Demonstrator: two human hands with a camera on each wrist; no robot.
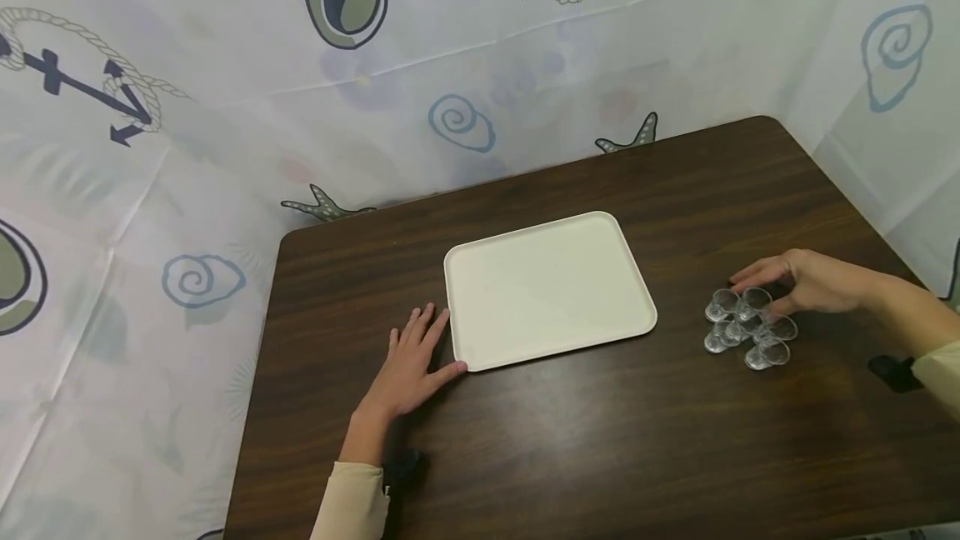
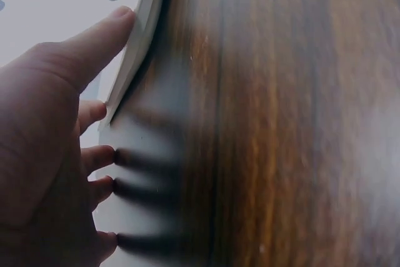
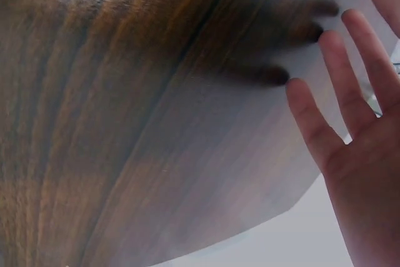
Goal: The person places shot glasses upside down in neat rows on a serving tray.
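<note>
A cream rectangular tray [image 1: 551, 290] lies on the dark wood table. My left hand [image 1: 408, 369] is spread flat beside its near left corner, the thumb tip right at the rim. In the left wrist view the thumb overlaps the tray edge [image 2: 134, 54], and the other fingers point past the corner. To the right stands a tight group of several small clear glasses [image 1: 759, 352]. My right hand [image 1: 821, 282] reaches over the far side of this group, thumb and fingers around the rear glass [image 1: 756, 300]. The right wrist view shows three straight fingers [image 3: 337, 73], with clear glass at the top corner.
The brown table [image 1: 570, 440] extends around the tray and the glasses. A white cloth [image 1: 480, 48] printed with anchors, shells and starfish hangs behind its far edge and along both sides. Dark wrist devices [image 1: 896, 373] sit under both forearms.
</note>
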